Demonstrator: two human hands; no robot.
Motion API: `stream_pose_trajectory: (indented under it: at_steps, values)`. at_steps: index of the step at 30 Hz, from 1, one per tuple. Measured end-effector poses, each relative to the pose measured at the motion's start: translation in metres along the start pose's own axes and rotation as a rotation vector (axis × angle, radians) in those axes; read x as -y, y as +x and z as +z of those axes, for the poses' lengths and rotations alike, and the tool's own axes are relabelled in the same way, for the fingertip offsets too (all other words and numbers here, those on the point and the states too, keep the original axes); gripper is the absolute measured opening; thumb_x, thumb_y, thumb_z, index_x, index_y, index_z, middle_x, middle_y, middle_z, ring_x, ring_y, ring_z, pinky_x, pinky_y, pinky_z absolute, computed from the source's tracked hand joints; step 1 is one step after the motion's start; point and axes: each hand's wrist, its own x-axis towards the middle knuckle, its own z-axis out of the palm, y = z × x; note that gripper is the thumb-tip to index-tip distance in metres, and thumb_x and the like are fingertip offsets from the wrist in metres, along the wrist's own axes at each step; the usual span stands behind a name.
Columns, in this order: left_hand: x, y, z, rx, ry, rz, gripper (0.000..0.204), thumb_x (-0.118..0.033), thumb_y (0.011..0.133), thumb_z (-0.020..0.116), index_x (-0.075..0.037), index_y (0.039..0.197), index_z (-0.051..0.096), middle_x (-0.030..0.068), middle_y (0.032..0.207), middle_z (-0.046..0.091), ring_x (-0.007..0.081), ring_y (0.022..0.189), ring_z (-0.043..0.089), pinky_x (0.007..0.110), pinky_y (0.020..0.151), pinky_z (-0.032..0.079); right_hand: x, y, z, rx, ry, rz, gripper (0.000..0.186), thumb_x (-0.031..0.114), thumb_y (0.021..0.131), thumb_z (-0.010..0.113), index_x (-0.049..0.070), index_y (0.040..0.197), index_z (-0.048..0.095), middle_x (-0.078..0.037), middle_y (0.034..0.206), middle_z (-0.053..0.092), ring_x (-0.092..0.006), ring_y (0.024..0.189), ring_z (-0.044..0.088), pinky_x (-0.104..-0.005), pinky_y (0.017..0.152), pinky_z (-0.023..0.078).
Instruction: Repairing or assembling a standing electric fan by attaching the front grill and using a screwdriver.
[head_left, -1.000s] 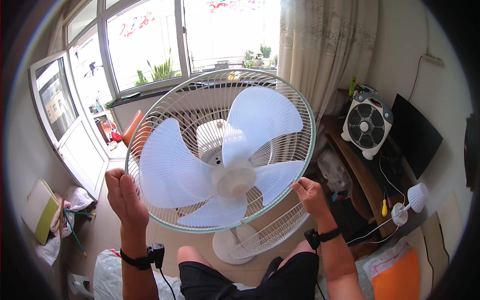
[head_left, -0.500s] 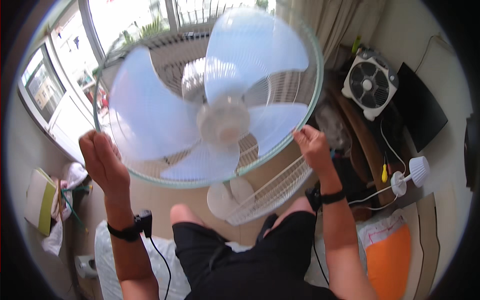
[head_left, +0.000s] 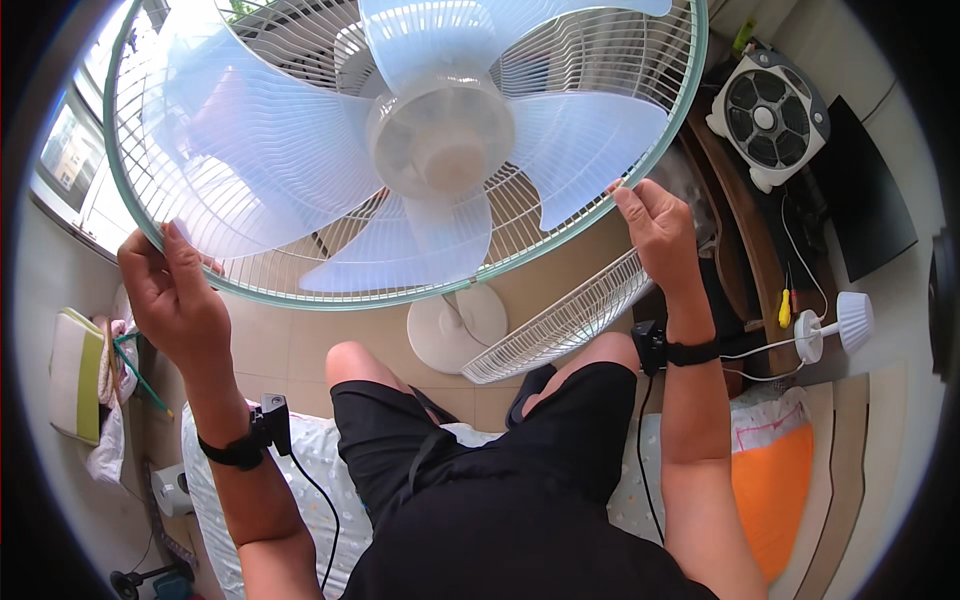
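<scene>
A standing fan with pale blue blades fills the top, its pale green guard rim running across in front of me. My left hand is closed on the rim at the lower left, thumb up. My right hand pinches the rim at the lower right. The round white base stands on the floor beneath. A white wire grille leans out diagonally below the rim, beside my right knee.
I sit on a bed. At right, a wooden desk holds a box fan, a monitor, a white lamp and a yellow screwdriver. An orange cushion lies beside me; folded items stand at left.
My view has tipped down toward my lap. The fan and both hands appear higher and closer, the guard now filling the top, with both hands still at its rim.
</scene>
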Motion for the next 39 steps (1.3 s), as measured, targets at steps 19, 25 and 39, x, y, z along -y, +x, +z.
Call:
stream_pose_trajectory:
  at_steps: [19,25,39]
  values:
    - [-0.004,-0.082,0.017,0.039,-0.120,-0.251,0.017,-0.013,0.109,0.061,0.003,0.113,0.056,0.0113,0.092,0.067,0.0134,0.076,0.068,0.025,0.059,0.061,-0.026,0.015,0.007,-0.017,-0.057,-0.019,0.039,0.036,0.109,0.060,0.000,0.111,0.078,0.003,0.062,0.044,-0.0058,0.059,0.040,-0.0286,0.054,0.034]
    - [-0.005,-0.081,0.016,0.030,-0.056,-0.195,0.016,-0.012,0.109,0.061,0.003,0.113,0.058,0.0124,0.093,0.069,0.0133,0.076,0.069,0.026,0.057,0.061,-0.030,0.018,0.006,-0.031,-0.044,-0.054,0.037,0.034,0.109,0.062,0.002,0.107,0.079,0.005,0.062,0.043,-0.0030,0.059,0.039,-0.0265,0.053,0.033]
    - [-0.021,-0.120,0.042,0.114,-0.311,-0.590,0.029,-0.008,0.105,0.064,0.005,0.130,0.056,0.0152,0.110,0.068,0.0200,0.084,0.074,0.030,0.063,0.063,-0.026,0.007,0.007,0.017,-0.018,-0.023,0.037,0.035,0.108,0.065,0.000,0.112,0.077,0.003,0.070,0.059,-0.0037,0.066,0.049,-0.0246,0.059,0.042]
